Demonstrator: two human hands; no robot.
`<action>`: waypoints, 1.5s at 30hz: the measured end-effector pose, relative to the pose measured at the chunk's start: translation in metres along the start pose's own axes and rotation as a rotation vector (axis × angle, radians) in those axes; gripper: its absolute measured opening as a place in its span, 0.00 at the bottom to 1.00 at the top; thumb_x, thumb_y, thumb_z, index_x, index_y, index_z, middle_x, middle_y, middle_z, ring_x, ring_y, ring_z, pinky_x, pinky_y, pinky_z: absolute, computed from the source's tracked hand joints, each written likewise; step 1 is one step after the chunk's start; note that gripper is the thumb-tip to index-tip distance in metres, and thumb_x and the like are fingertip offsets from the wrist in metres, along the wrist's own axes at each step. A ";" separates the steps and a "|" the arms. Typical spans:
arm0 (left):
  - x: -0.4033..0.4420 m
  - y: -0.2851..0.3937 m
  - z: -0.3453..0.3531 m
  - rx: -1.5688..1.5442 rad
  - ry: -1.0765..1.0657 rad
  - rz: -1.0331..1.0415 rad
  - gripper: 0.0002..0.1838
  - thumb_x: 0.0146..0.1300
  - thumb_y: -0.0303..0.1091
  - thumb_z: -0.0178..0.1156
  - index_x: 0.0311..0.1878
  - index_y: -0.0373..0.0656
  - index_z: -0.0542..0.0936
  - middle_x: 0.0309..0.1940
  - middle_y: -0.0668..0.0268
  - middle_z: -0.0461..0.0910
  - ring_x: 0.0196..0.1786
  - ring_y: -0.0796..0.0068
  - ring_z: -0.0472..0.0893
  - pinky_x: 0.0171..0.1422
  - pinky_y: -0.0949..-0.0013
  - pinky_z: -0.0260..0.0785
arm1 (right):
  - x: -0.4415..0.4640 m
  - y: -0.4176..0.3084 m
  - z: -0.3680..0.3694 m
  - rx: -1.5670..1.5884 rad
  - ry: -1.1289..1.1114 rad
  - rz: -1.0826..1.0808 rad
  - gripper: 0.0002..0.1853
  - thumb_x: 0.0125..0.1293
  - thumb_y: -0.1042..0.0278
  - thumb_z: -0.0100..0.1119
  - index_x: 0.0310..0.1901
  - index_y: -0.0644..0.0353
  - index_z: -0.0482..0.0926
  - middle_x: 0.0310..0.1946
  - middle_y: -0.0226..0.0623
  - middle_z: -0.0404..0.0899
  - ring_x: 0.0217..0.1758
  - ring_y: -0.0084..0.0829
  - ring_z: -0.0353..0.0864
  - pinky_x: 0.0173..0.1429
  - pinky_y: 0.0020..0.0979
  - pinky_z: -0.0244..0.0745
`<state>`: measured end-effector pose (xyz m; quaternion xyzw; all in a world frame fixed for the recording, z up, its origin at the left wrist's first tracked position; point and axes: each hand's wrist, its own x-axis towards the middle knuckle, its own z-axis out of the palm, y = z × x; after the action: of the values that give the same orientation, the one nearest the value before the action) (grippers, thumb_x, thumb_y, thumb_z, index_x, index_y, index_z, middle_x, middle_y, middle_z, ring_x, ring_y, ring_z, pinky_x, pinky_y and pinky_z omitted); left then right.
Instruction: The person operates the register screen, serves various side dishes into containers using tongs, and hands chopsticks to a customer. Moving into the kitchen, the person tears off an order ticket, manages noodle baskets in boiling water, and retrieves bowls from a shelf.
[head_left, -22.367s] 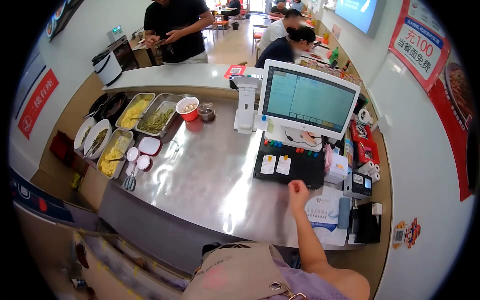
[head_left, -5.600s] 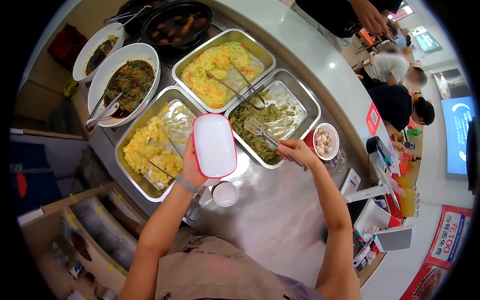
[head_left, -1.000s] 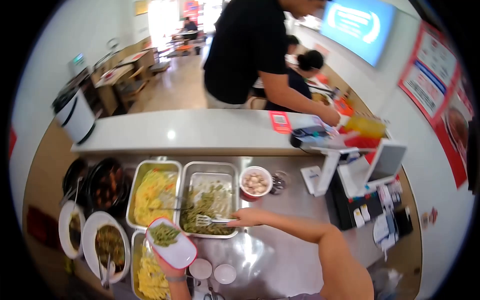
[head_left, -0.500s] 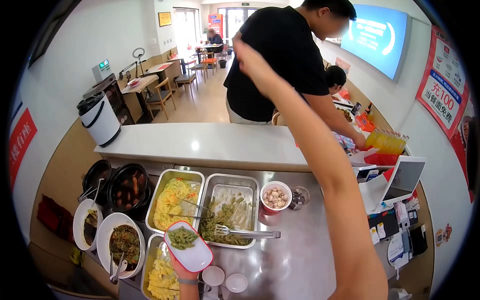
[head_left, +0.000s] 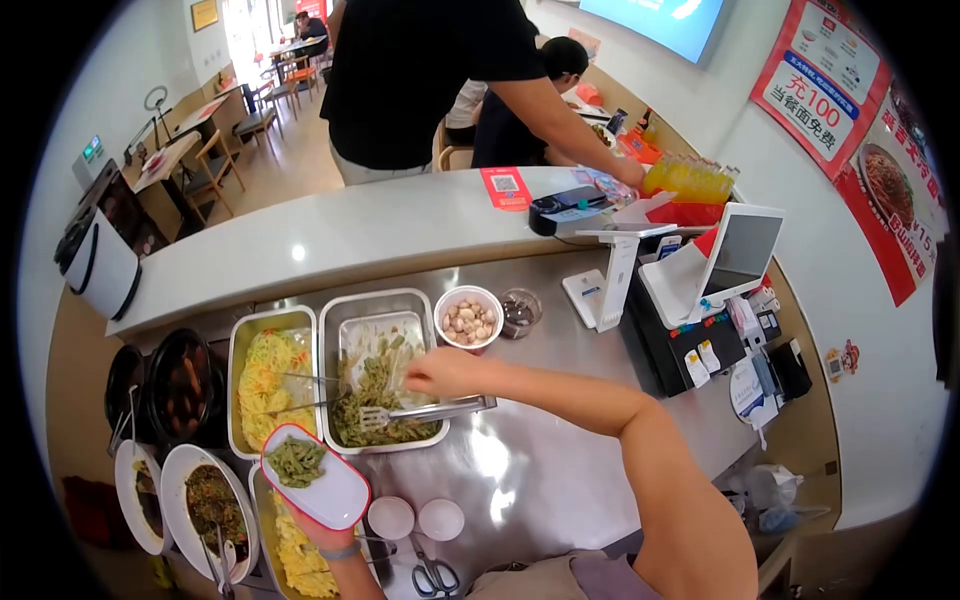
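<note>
My left hand (head_left: 322, 532) holds a white dish with a red rim (head_left: 338, 496), with green vegetables (head_left: 296, 462) at one end. The dish is over the near corners of the food trays. Metal tongs (head_left: 440, 411) lie across the near edge of the tray of green vegetables (head_left: 430, 300). My right hand (head_left: 438, 372) hovers just above these tongs, its fingers bent together; whether anything is between them is too small to tell. Left of that tray stands a tray of yellow shreds (head_left: 268, 375), with its own tongs.
A tub of garlic (head_left: 469, 318) and a glass jar (head_left: 520, 312) stand behind my right forearm. Small white bowls (head_left: 391, 517) and scissors (head_left: 436, 577) are near me. White bowls (head_left: 208, 505) stand left, a screen (head_left: 743, 248) right. A person (head_left: 430, 90) leans over the raised counter (head_left: 330, 228).
My right hand has come down from its raised position, in front of the person, to just above the tongs. The view has shifted. The dish stays in my left hand.
</note>
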<state>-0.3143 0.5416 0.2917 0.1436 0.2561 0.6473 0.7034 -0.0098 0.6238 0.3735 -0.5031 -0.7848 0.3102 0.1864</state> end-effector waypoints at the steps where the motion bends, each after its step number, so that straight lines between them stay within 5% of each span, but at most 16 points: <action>1: 0.002 0.000 0.002 -0.021 -0.005 -0.005 0.27 0.69 0.52 0.42 0.64 0.47 0.65 0.61 0.65 0.69 0.60 0.63 0.71 0.63 0.57 0.65 | -0.017 0.046 0.034 -0.089 -0.032 0.092 0.21 0.64 0.49 0.49 0.37 0.64 0.79 0.32 0.50 0.79 0.35 0.45 0.79 0.42 0.41 0.72; 5: 0.005 -0.003 0.003 -0.130 -0.042 -0.057 0.28 0.67 0.52 0.44 0.65 0.45 0.64 0.63 0.62 0.67 0.61 0.59 0.69 0.66 0.53 0.61 | -0.046 0.081 0.072 -0.029 -0.159 0.395 0.30 0.64 0.39 0.43 0.45 0.62 0.79 0.41 0.50 0.80 0.45 0.49 0.78 0.51 0.40 0.72; 6: -0.012 0.003 -0.012 -0.180 -0.009 -0.072 0.29 0.67 0.52 0.44 0.65 0.45 0.64 0.63 0.61 0.67 0.62 0.58 0.69 0.67 0.52 0.59 | -0.044 0.082 0.081 0.089 -0.342 0.418 0.33 0.64 0.36 0.40 0.48 0.62 0.77 0.44 0.50 0.79 0.48 0.47 0.78 0.52 0.39 0.72; 9: -0.012 0.004 -0.004 -0.213 0.051 -0.034 0.28 0.70 0.50 0.39 0.66 0.43 0.62 0.64 0.59 0.65 0.63 0.56 0.68 0.67 0.53 0.60 | -0.037 0.079 0.082 0.089 -0.364 0.308 0.30 0.66 0.39 0.42 0.52 0.62 0.72 0.46 0.48 0.78 0.45 0.45 0.79 0.51 0.38 0.71; 10: -0.012 0.005 0.025 -0.210 -0.101 -0.037 0.28 0.70 0.50 0.39 0.66 0.43 0.62 0.64 0.59 0.65 0.63 0.56 0.68 0.67 0.53 0.60 | -0.044 0.082 0.066 0.078 -0.311 0.330 0.30 0.66 0.39 0.43 0.51 0.61 0.73 0.44 0.46 0.78 0.42 0.43 0.79 0.47 0.37 0.73; 11: -0.019 0.009 0.013 -0.231 -0.031 -0.016 0.28 0.70 0.50 0.39 0.66 0.43 0.62 0.64 0.59 0.65 0.63 0.56 0.68 0.67 0.52 0.60 | -0.034 0.073 0.078 0.071 -0.331 0.311 0.30 0.66 0.38 0.43 0.50 0.60 0.73 0.42 0.44 0.78 0.39 0.40 0.80 0.43 0.35 0.74; 12: -0.011 0.009 0.002 -0.261 0.003 -0.031 0.28 0.70 0.51 0.39 0.66 0.43 0.62 0.64 0.59 0.65 0.63 0.56 0.68 0.67 0.52 0.60 | -0.022 0.050 0.070 0.181 -0.488 0.538 0.31 0.65 0.36 0.42 0.50 0.60 0.73 0.36 0.40 0.77 0.33 0.32 0.78 0.33 0.31 0.74; 17: -0.017 0.007 -0.007 -0.285 0.071 -0.034 0.29 0.70 0.52 0.38 0.67 0.44 0.61 0.64 0.59 0.65 0.63 0.56 0.68 0.67 0.53 0.60 | -0.012 0.049 0.058 0.204 -0.569 0.624 0.31 0.65 0.36 0.42 0.53 0.58 0.72 0.28 0.31 0.72 0.25 0.21 0.72 0.24 0.23 0.68; 29: -0.018 0.008 -0.019 -0.335 0.120 -0.026 0.27 0.70 0.51 0.37 0.66 0.45 0.62 0.63 0.59 0.66 0.62 0.56 0.68 0.66 0.53 0.61 | 0.001 0.054 0.046 0.027 -0.618 0.635 0.25 0.62 0.44 0.53 0.40 0.64 0.79 0.28 0.35 0.78 0.29 0.26 0.78 0.31 0.30 0.72; 31: -0.018 0.009 -0.023 -0.347 0.138 -0.025 0.27 0.70 0.51 0.37 0.66 0.44 0.62 0.62 0.59 0.66 0.62 0.56 0.69 0.66 0.53 0.62 | -0.001 0.052 0.056 -0.118 -0.389 0.300 0.21 0.60 0.50 0.58 0.38 0.64 0.80 0.29 0.39 0.80 0.32 0.34 0.80 0.37 0.34 0.74; 34: -0.019 0.013 -0.022 -0.362 0.090 -0.030 0.28 0.70 0.51 0.37 0.66 0.44 0.62 0.62 0.59 0.67 0.62 0.57 0.69 0.66 0.54 0.62 | -0.013 0.037 0.047 -0.353 -0.160 0.105 0.18 0.57 0.55 0.61 0.40 0.63 0.79 0.32 0.41 0.80 0.35 0.42 0.80 0.40 0.38 0.73; 45: -0.013 0.004 -0.017 -0.396 0.050 -0.051 0.28 0.70 0.50 0.37 0.66 0.44 0.61 0.63 0.58 0.65 0.62 0.57 0.68 0.66 0.54 0.61 | -0.028 0.030 0.057 -0.544 -0.041 -0.073 0.16 0.55 0.60 0.62 0.41 0.61 0.76 0.32 0.38 0.76 0.36 0.39 0.78 0.37 0.37 0.73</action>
<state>-0.3277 0.5268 0.2822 -0.0202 0.1450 0.6702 0.7276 -0.0117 0.5907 0.3118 -0.4996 -0.8605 0.0914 0.0395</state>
